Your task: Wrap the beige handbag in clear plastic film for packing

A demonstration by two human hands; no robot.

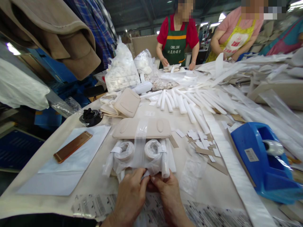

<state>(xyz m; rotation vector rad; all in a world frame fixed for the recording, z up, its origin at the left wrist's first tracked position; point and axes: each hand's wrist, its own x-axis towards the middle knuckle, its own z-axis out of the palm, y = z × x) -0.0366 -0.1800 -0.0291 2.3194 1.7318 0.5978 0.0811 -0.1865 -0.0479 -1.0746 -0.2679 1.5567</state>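
My left hand and my right hand meet at the near edge of the table, fingers pinched together on the near end of a clear plastic bundle. The bundle holds two coiled white rolls and white tubes. A strip of clear tape runs from it up over a flat beige padded piece just beyond.
A blue tape dispenser stands at the right. A gold phone lies on white sheets at the left. Several white rolled tubes, paper scraps and plastic bags cover the table beyond. Two people in aprons work at the far side.
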